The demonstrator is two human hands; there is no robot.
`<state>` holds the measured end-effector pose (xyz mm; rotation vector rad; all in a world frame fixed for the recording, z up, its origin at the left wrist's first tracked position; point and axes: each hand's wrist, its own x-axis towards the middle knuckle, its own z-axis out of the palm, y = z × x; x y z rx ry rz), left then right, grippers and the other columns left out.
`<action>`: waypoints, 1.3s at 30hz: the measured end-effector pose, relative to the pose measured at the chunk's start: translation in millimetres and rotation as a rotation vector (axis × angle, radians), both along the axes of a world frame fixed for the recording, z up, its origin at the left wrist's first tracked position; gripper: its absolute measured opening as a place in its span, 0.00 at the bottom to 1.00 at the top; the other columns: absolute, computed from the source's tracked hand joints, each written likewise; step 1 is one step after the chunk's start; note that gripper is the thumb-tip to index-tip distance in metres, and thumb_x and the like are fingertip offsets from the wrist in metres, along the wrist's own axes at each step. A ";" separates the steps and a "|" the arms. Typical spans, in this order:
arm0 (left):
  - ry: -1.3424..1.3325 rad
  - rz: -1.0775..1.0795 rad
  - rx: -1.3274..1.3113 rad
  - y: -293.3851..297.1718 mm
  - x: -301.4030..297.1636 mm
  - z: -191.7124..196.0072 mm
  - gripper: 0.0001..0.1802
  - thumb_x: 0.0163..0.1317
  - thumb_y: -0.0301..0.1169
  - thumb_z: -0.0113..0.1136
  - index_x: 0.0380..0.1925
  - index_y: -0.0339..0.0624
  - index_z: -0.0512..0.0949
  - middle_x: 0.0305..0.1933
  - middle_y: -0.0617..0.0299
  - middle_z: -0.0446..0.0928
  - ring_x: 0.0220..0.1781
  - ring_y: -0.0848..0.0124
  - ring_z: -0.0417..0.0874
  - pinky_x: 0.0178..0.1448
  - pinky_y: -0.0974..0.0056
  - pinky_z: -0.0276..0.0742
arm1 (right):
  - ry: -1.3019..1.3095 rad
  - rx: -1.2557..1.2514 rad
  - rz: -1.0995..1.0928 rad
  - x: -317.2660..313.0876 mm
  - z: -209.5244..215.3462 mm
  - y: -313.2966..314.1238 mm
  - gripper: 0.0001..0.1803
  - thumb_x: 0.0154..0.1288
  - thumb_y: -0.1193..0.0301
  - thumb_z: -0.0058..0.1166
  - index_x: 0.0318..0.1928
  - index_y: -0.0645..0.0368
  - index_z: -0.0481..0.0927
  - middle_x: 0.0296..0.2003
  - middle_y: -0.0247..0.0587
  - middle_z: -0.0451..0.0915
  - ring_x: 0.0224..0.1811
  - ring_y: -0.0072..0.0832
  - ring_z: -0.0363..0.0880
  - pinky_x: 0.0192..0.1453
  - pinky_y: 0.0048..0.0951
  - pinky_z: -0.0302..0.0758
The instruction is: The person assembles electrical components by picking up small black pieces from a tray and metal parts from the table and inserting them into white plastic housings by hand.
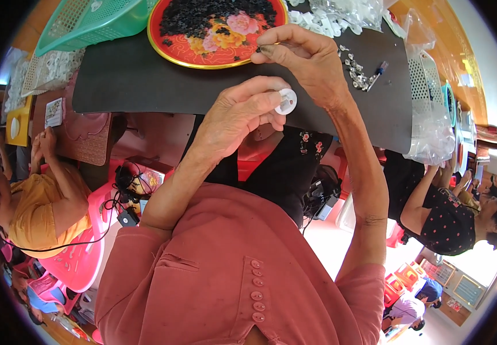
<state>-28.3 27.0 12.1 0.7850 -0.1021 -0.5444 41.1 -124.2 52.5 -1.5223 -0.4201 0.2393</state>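
Note:
My left hand [242,115] is closed on a small round white plastic piece [286,102], held just over the near edge of the dark table. Up and to the right, my right hand [300,54] pinches a tiny dark piece [259,50] between thumb and forefinger. That hand hovers by the rim of a red flowered tray [170,53] with a gold edge. Heaped in the tray are many small black parts [202,20]. Between the two hands there is a short gap.
A green plastic basket [96,26] stands at the far left. White and clear plastic parts [340,17] are piled at the back right. Small clear pieces [356,72] and a blue-tipped tool [379,72] lie on the dark tabletop [145,86]. Other people sit on both sides.

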 end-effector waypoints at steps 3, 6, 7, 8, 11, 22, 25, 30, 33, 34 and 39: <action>-0.019 0.000 -0.030 -5.2 -0.2 3.1 0.15 0.65 0.31 0.53 0.49 0.32 0.73 0.39 0.58 0.76 0.36 0.74 0.78 0.43 0.70 0.75 | -0.005 0.060 -0.018 -9.4 -4.7 -11.9 0.08 0.63 0.79 0.53 0.43 0.66 0.79 0.38 0.38 0.80 0.39 0.27 0.83 0.45 0.24 0.80; -0.014 -0.003 -0.057 -8.5 0.0 3.6 0.17 0.66 0.31 0.51 0.51 0.31 0.71 0.40 0.58 0.75 0.37 0.73 0.77 0.45 0.68 0.76 | 0.018 0.117 -0.074 -19.0 -4.5 -23.2 0.09 0.63 0.79 0.54 0.44 0.65 0.79 0.38 0.39 0.81 0.39 0.28 0.83 0.45 0.25 0.80; -0.034 -0.006 -0.077 -9.9 0.3 3.3 0.18 0.66 0.31 0.50 0.52 0.30 0.70 0.41 0.58 0.75 0.38 0.72 0.77 0.45 0.67 0.75 | 0.015 0.123 -0.085 -21.9 -4.7 -27.1 0.09 0.63 0.79 0.54 0.44 0.65 0.79 0.38 0.39 0.81 0.39 0.28 0.83 0.45 0.25 0.80; -0.053 -0.009 -0.097 -11.6 0.4 3.4 0.19 0.67 0.30 0.49 0.53 0.29 0.69 0.42 0.57 0.75 0.39 0.72 0.77 0.46 0.66 0.75 | 0.005 0.130 -0.108 -24.8 -5.3 -31.0 0.09 0.63 0.79 0.55 0.43 0.65 0.79 0.38 0.39 0.81 0.39 0.27 0.83 0.46 0.24 0.79; -0.072 -0.013 -0.080 -16.8 0.0 6.4 0.19 0.67 0.31 0.48 0.54 0.29 0.68 0.43 0.57 0.75 0.39 0.72 0.77 0.46 0.66 0.75 | -0.016 0.151 -0.160 -32.4 -6.4 -40.5 0.08 0.62 0.79 0.55 0.43 0.64 0.80 0.38 0.38 0.81 0.38 0.26 0.82 0.46 0.24 0.79; -0.027 -0.091 -0.152 -35.1 1.8 3.9 0.18 0.69 0.32 0.47 0.51 0.28 0.70 0.42 0.54 0.76 0.38 0.70 0.79 0.43 0.65 0.78 | -0.188 0.149 -0.253 -66.3 -4.8 -59.9 0.07 0.58 0.81 0.58 0.38 0.62 0.82 0.32 0.32 0.81 0.35 0.17 0.78 0.43 0.19 0.76; -0.025 -0.080 -0.150 -41.8 -0.4 5.8 0.17 0.69 0.32 0.47 0.51 0.28 0.70 0.42 0.54 0.76 0.37 0.70 0.79 0.43 0.65 0.79 | -0.214 0.082 -0.288 -73.1 -4.7 -62.8 0.07 0.56 0.81 0.58 0.36 0.61 0.82 0.32 0.32 0.81 0.34 0.17 0.77 0.41 0.19 0.76; -0.031 -0.104 -0.150 -47.2 -1.6 4.6 0.18 0.69 0.33 0.47 0.50 0.28 0.71 0.41 0.55 0.76 0.38 0.70 0.80 0.43 0.65 0.79 | -0.312 -0.020 -0.335 -78.7 -7.6 -70.3 0.07 0.54 0.81 0.59 0.35 0.61 0.82 0.31 0.32 0.81 0.34 0.17 0.77 0.42 0.21 0.75; -0.026 -0.105 -0.127 -49.1 -2.8 4.2 0.18 0.69 0.33 0.48 0.51 0.28 0.70 0.41 0.55 0.76 0.38 0.70 0.80 0.43 0.65 0.79 | -0.297 -0.037 -0.332 -82.9 -6.3 -72.5 0.06 0.55 0.82 0.58 0.35 0.63 0.82 0.30 0.32 0.80 0.34 0.17 0.77 0.42 0.20 0.75; -0.040 -0.111 -0.115 -49.8 -3.0 4.1 0.18 0.69 0.33 0.48 0.51 0.28 0.70 0.41 0.55 0.76 0.38 0.70 0.80 0.44 0.65 0.79 | -0.285 -0.041 -0.329 -84.0 -6.2 -73.4 0.05 0.57 0.83 0.58 0.35 0.64 0.81 0.31 0.32 0.80 0.34 0.17 0.76 0.40 0.19 0.74; -0.036 -0.121 -0.100 -52.0 -4.3 3.2 0.18 0.69 0.33 0.47 0.51 0.28 0.70 0.41 0.55 0.76 0.38 0.70 0.80 0.44 0.64 0.80 | -0.352 -0.111 -0.322 -84.6 -7.4 -78.7 0.05 0.56 0.83 0.57 0.34 0.63 0.81 0.30 0.31 0.80 0.34 0.17 0.76 0.40 0.19 0.75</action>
